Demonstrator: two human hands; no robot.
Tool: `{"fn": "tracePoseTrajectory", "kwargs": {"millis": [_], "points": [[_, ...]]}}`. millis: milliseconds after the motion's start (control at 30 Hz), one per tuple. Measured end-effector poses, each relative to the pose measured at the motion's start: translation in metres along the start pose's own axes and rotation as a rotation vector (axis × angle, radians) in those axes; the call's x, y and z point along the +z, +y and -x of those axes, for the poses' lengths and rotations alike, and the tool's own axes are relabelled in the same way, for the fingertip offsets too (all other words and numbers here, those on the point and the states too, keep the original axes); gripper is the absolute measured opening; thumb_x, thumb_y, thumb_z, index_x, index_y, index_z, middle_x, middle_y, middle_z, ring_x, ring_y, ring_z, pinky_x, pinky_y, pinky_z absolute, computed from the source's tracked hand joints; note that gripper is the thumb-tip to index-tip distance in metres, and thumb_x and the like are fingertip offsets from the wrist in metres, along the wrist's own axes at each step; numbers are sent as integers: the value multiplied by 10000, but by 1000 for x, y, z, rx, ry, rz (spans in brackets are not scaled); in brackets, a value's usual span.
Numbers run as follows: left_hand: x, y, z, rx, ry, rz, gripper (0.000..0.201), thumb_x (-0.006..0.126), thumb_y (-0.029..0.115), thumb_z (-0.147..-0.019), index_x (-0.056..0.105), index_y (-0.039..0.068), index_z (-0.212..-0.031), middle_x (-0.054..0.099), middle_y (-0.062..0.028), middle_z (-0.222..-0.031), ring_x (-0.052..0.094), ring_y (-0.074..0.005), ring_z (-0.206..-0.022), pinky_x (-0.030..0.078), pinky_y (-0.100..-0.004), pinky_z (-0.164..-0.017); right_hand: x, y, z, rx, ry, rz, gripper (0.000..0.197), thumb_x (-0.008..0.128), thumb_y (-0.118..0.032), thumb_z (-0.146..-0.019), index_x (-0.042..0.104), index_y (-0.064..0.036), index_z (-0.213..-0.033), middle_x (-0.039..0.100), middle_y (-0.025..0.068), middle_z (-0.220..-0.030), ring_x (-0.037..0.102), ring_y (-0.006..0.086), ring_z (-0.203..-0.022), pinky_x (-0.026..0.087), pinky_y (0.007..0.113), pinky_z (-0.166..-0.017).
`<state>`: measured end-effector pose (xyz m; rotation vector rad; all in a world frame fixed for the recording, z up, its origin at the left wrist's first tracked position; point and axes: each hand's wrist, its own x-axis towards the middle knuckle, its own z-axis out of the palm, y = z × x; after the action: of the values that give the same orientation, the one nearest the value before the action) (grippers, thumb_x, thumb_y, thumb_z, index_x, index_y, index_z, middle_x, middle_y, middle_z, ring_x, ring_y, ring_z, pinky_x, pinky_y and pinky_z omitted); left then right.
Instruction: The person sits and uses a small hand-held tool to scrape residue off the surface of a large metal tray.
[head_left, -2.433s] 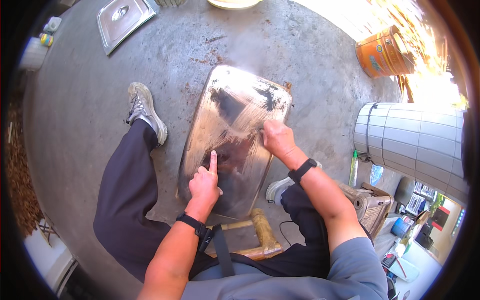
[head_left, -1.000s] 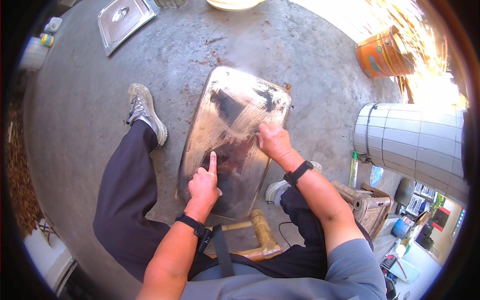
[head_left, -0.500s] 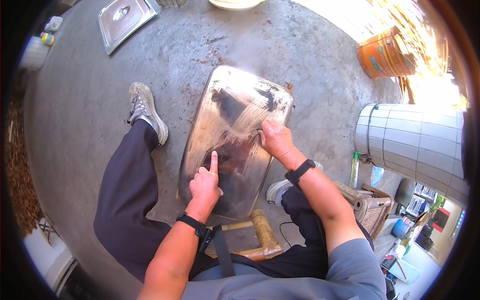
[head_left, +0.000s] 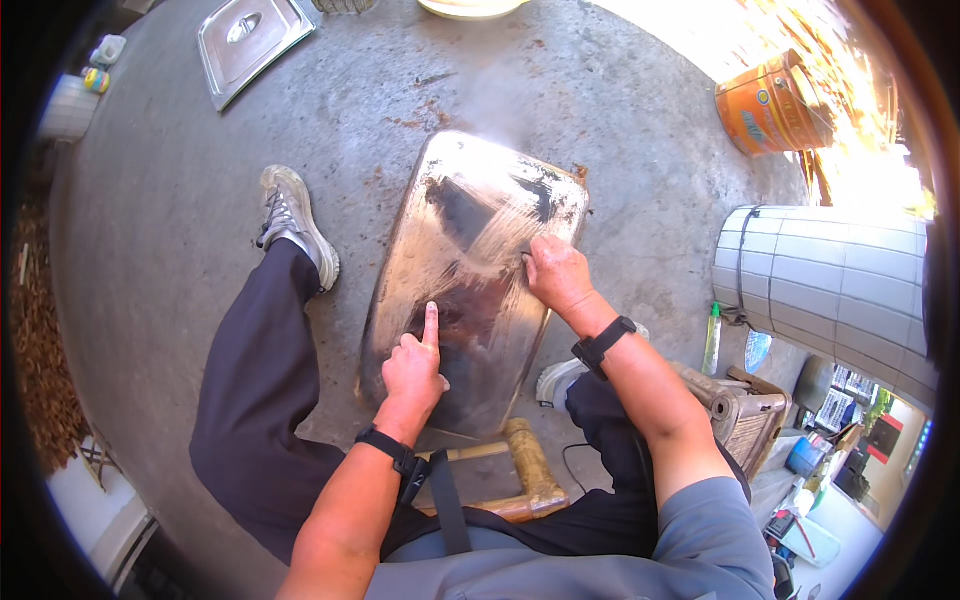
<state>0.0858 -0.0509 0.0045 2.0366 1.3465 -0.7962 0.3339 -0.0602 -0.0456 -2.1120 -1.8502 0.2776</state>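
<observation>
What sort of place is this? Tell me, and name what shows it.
Probably an outdoor yard or wash-up area behind a kitchen or workshop: bare concrete floor in sunlight, a large metal tray laid flat on it under both hands, an orange drum and a steel lid lying nearby.

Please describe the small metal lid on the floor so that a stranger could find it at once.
Start from the big metal tray under both hands. Look far up and left across the concrete floor. The flat square lid has a handle in its middle and nobody touches it.
</observation>
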Motion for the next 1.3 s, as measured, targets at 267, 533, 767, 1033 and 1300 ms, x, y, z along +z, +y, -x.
{"fn": "tracePoseTrajectory", "kwargs": {"millis": [267, 533, 767, 1033, 1300], "points": [[-3, 1, 1, -14, -16, -7, 1252, 882, 228, -584, 59, 234, -1528, 571, -154, -980, 632, -326, -909, 548, -420, -717, 2, -2, 4, -14, -46, -4, 90, 601, -136, -786, 544, -69, -772, 590, 138, -752, 618, 334, -680, 517, 442, -570], [-1, 0, 1, -1, -4, 2, 1251, 881, 238, -587, 56, 235, -1527, 571, -147, -974, 635, -321, -896, 549, -419, -715, -2, 11, -5, 109, 38, -43, 69, 613, -82, -754, 561, -48, -784, 587, 152, -799, 599, 348, -804, 515, 447, -686], [-1, -1, 0, 4, 7, -14, 1256, 882, 240, -582, 56, 231, -1527, 578, -153, -982, 640, -319, -892, 551, -418, -712, 2, -2, 16, -38, 71, -4, 46, 587, -50, -714, 562, -79, -741, 523, 118, -750, 575, 315, -772, 501, 411, -605], [2, -1, 1, 14, -5, -11, 1268, 886, 241, -572, 53, 232, -1527, 584, -158, -992, 641, -320, -889, 552, -417, -711, 7, -4, 31, -166, -10, 20, 97, 595, -72, -683, 510, -108, -712, 498, 86, -733, 567, 287, -673, 489, 402, -519], [3, -4, 1, 12, 28, -7, 1260, 885, 235, -573, 62, 232, -1527, 589, -159, -988, 642, -324, -894, 551, -420, -705, 13, -45, 70, -504, -139, -11, 101, 598, -178, -664, 530, -117, -707, 486, 57, -712, 543, 240, -708, 464, 355, -590]]}}
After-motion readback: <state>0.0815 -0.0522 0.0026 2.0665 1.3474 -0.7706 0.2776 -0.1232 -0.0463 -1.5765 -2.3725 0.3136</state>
